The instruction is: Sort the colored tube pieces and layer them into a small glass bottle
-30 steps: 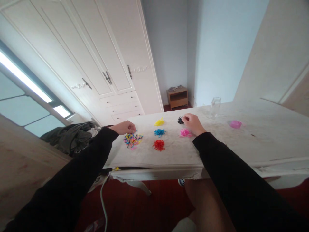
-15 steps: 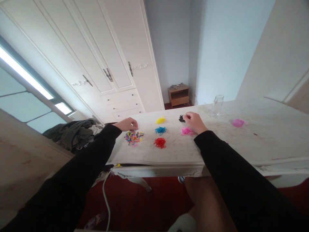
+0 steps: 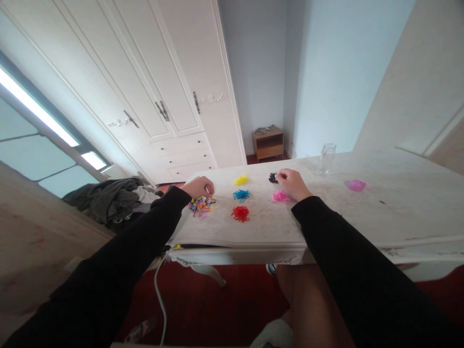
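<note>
My left hand [image 3: 200, 186], fingers curled together, hovers at the far edge of a mixed-colour pile of small rubber bands [image 3: 201, 208] on the white table. What its fingertips pinch is too small to make out. My right hand [image 3: 293, 183] is closed beside a pile of black rubber bands [image 3: 272, 178], its fingertips hiding part of it; anything in them cannot be made out. Pink rubber bands [image 3: 280, 196] lie just below that hand. Between my hands are yellow [image 3: 241, 180], blue [image 3: 241, 195] and red rubber bands [image 3: 240, 213] in separate piles.
A clear glass jar [image 3: 327, 159] stands beyond my right hand, and a pink translucent item [image 3: 357, 185] lies farther right on the table [image 3: 348, 217]. A white cable [image 3: 159, 295] hangs from the front left edge. Dark clothes [image 3: 108, 203] are heaped to the left.
My left hand has shifted slightly to the right and up over the mixed pile, its fingers still curled. My right hand stays almost in place by the black pile.
</note>
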Motion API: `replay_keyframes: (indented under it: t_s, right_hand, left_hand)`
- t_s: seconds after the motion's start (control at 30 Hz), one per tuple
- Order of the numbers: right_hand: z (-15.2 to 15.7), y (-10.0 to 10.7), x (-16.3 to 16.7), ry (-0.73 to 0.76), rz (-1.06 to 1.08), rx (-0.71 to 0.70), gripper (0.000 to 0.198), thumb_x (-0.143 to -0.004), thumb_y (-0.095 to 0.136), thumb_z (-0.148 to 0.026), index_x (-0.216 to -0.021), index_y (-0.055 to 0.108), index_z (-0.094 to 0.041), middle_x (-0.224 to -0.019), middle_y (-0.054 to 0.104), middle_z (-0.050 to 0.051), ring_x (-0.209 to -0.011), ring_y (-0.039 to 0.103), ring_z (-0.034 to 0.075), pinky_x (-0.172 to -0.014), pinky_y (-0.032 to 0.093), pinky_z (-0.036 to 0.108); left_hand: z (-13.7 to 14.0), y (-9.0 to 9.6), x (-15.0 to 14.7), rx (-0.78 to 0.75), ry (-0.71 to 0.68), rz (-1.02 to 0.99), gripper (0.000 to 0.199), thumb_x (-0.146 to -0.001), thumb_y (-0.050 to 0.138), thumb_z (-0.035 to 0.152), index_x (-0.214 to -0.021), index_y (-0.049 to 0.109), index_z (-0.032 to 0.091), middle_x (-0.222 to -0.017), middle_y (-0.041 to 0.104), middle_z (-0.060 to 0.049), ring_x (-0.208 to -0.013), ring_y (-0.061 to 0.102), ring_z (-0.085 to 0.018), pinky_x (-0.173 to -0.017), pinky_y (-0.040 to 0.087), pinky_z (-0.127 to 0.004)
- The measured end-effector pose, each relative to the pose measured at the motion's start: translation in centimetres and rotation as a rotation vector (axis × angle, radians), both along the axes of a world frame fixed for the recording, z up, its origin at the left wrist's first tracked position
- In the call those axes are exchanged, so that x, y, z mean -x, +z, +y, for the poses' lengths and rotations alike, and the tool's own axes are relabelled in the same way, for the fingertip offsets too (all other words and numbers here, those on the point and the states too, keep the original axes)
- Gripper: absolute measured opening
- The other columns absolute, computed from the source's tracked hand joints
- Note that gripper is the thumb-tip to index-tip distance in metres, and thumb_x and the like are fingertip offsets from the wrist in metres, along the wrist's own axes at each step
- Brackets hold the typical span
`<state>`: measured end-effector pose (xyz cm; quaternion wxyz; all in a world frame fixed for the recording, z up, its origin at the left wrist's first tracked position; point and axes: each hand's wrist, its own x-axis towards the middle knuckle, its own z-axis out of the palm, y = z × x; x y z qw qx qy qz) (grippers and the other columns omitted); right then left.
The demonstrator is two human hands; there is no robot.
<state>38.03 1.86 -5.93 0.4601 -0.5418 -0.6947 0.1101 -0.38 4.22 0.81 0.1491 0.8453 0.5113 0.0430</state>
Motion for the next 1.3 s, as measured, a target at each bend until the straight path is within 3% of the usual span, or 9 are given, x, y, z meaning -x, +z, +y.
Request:
replay_keyframes:
  t_s: [0.3, 0.53, 0.77, 1.03, 1.17, 1.3]
  right_hand:
    - [0.0, 0.0, 0.1, -0.008, 0.005, 0.001, 0.024, -0.08, 0.052, -0.025, -0.057, 0.049, -0.021, -0.06, 0.054, 0.001, -0.063, 0.048, 0.016, -0.064, 0.031, 0.032]
    - [-0.1, 0.0, 0.1, -0.001, -0.002, 0.006, 0.024, -0.081, 0.053, -0.025, -0.057, 0.048, -0.021, -0.061, 0.055, 0.001, -0.063, 0.049, 0.016, -0.065, 0.032, 0.031]
    - [0.0, 0.0, 0.1, -0.002, 0.006, 0.004, 0.024, -0.08, 0.053, -0.025, -0.057, 0.047, -0.021, -0.06, 0.053, 0.0, -0.063, 0.049, 0.016, -0.065, 0.032, 0.031]
    - [0.0, 0.0, 0.2, -0.006, 0.016, 0.006, 0.027, -0.081, 0.053, -0.027, -0.056, 0.044, -0.021, -0.057, 0.047, -0.001, -0.062, 0.046, 0.015, -0.063, 0.029, 0.031]
    - [0.0, 0.1, 0.2, -0.006, 0.02, 0.002, 0.027, -0.08, 0.053, -0.027, -0.056, 0.043, -0.021, -0.057, 0.046, -0.002, -0.061, 0.044, 0.015, -0.063, 0.028, 0.032]
    - [0.0, 0.1, 0.2, -0.012, 0.024, 0.017, 0.026, -0.08, 0.054, -0.026, -0.056, 0.045, -0.021, -0.058, 0.047, -0.001, -0.062, 0.045, 0.015, -0.064, 0.029, 0.032]
  left_hand:
    - [0.6, -0.9, 0.4, -0.032, -0.042, 0.065, 0.02, -0.067, 0.067, 0.023, -0.083, 0.077, 0.018, -0.077, 0.074, -0.002, -0.072, 0.066, -0.017, -0.067, 0.046, -0.024]
    - [1.5, 0.2, 0.6, 0.107, -0.054, -0.15, 0.026, -0.074, 0.064, 0.029, -0.091, 0.078, 0.013, -0.06, 0.066, 0.0, -0.058, 0.058, -0.013, -0.059, 0.043, -0.023]
    - [1.1, -0.2, -2.4, 0.23, -0.043, -0.42, 0.028, -0.073, 0.081, 0.038, -0.083, 0.073, 0.013, -0.063, 0.07, -0.003, -0.06, 0.066, -0.014, -0.063, 0.051, -0.025]
    - [3.1, -1.4, -6.4, 0.104, 0.112, -0.592, 0.018, -0.072, 0.085, 0.024, -0.077, 0.074, 0.011, -0.059, 0.07, -0.004, -0.054, 0.065, -0.013, -0.059, 0.055, -0.024]
    - [4.9, -1.5, -7.9, 0.106, 0.153, -0.648, 0.022, -0.069, 0.088, 0.02, -0.083, 0.075, 0.009, -0.058, 0.07, -0.004, -0.054, 0.067, -0.014, -0.059, 0.057, -0.025]
    - [5.6, -1.5, -9.0, 0.162, 0.178, -0.791, 0.037, -0.065, 0.093, 0.018, -0.095, 0.074, 0.007, -0.065, 0.075, -0.007, -0.062, 0.073, -0.017, -0.071, 0.063, -0.032]
